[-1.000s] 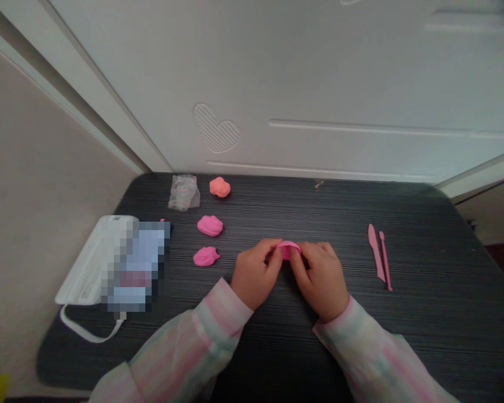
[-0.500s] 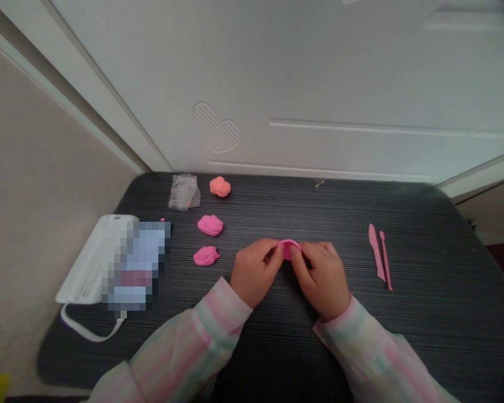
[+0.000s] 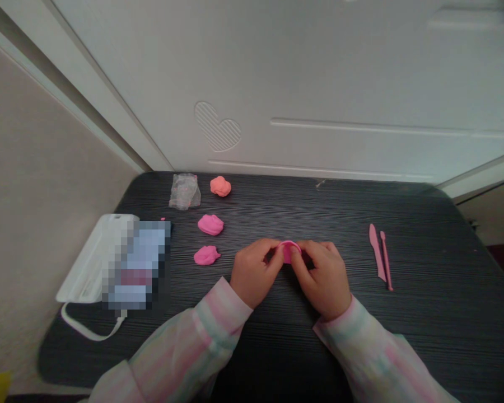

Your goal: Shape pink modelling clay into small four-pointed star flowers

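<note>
A thin, curved piece of bright pink modelling clay [image 3: 288,254] is pinched between both hands above the dark table. My left hand [image 3: 254,271] grips its left side with thumb and fingers closed. On the other side, my right hand [image 3: 322,276] pinches it the same way, its thumb pressed against the inner face. Part of the clay is hidden behind the fingertips. To the left of my left hand lie two pink clay lumps, one nearer [image 3: 206,256] and one farther [image 3: 210,225]. Beyond them sits an orange clay lump [image 3: 220,186].
A crumpled clear plastic wrapper [image 3: 185,191] lies at the back left. Left on the dark table [image 3: 302,207] are a white power bank [image 3: 86,263], a cable [image 3: 88,333] and a blurred-out phone [image 3: 140,263]. At right rest a pink clay knife [image 3: 377,252] and a thin pink stick tool [image 3: 386,260].
Both hands stay nearly in place on the pink clay. Slightly more of its inner face shows between the thumbs now.
</note>
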Tool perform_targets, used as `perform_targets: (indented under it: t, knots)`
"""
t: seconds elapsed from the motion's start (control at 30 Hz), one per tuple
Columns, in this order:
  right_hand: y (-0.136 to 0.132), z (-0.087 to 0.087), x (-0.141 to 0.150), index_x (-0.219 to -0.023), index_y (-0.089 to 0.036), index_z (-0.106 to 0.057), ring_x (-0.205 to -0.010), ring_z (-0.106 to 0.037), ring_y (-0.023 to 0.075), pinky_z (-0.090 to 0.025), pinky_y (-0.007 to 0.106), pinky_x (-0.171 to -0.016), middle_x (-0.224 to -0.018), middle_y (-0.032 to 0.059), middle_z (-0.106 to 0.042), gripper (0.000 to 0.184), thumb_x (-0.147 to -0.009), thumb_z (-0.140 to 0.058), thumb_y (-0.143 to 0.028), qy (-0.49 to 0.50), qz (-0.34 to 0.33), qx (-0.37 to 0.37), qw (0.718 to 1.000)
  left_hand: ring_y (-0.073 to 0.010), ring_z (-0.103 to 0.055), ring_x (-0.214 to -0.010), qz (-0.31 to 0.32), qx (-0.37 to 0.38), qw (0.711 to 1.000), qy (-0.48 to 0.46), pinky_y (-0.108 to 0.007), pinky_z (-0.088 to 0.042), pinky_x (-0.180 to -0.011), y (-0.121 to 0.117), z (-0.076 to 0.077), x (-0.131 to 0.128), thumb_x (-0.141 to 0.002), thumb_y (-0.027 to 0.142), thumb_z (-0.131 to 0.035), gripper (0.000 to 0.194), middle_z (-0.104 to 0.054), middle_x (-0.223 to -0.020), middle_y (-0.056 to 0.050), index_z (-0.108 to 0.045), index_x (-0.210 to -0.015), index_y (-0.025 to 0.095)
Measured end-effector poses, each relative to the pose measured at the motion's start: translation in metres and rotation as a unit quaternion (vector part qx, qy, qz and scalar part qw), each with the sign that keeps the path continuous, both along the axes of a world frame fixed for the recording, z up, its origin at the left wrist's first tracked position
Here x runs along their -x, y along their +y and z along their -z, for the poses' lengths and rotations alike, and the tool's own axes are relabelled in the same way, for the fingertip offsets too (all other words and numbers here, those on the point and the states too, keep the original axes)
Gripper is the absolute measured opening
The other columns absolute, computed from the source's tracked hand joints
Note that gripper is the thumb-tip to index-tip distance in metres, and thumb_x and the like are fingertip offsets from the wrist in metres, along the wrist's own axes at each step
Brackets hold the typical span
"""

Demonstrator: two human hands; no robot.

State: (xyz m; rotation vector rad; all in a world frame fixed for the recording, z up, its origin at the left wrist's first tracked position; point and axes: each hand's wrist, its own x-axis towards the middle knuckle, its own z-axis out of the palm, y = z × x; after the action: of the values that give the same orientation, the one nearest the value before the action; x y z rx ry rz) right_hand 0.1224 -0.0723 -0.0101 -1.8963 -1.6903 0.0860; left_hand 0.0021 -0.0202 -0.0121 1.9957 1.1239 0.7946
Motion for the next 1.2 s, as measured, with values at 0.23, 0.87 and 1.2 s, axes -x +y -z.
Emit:
perform_targets:
  t: [0.23, 0.87, 1.2]
  knots:
    - [0.0003, 0.0002, 0.0001, -0.065, -0.018, -0.056, -0.055, -0.049, 0.0124, -0.030, 0.029, -0.064, -0.056, -0.0006, -0.058, 0.023, -0.082, -0.042, -0.026, -0.013, -0.007, 0.017, 1.000, -0.0098, -0.059, -0.063, -0.009, -0.014, 1.000, -0.016, -0.021, -0.049, -0.061, 0.0000, 0.0020, -0.0003, -0.075, 0.024, -0.053, 0.015, -0.067, -0.080, -0.002, -0.062, -0.085, 0.017]
    - [0.0006, 0.0022, 0.0007, -0.079, -0.017, -0.059, -0.061, -0.054, 0.0129, -0.033, 0.029, -0.066, -0.068, -0.0001, -0.063, 0.013, -0.079, -0.049, -0.025, 0.004, -0.014, -0.007, 1.000, -0.0086, -0.057, -0.063, 0.014, -0.037, 0.999, -0.007, -0.019, -0.046, -0.063, 0.0021, 0.0035, 0.0006, -0.077, 0.018, -0.052, 0.011, -0.065, -0.072, 0.000, -0.062, -0.078, 0.016]
    - [0.0005, 0.0028, -0.0002, -0.076, -0.018, -0.057, -0.064, -0.053, 0.0136, -0.035, 0.029, -0.065, -0.069, 0.0000, -0.063, 0.009, -0.080, -0.049, -0.021, 0.001, -0.027, -0.037, 0.999, -0.0088, -0.057, -0.066, 0.034, -0.059, 0.998, -0.020, -0.019, -0.046, -0.061, 0.0018, 0.0058, -0.0005, -0.075, 0.015, -0.052, 0.012, -0.065, -0.079, -0.001, -0.060, -0.084, 0.016]
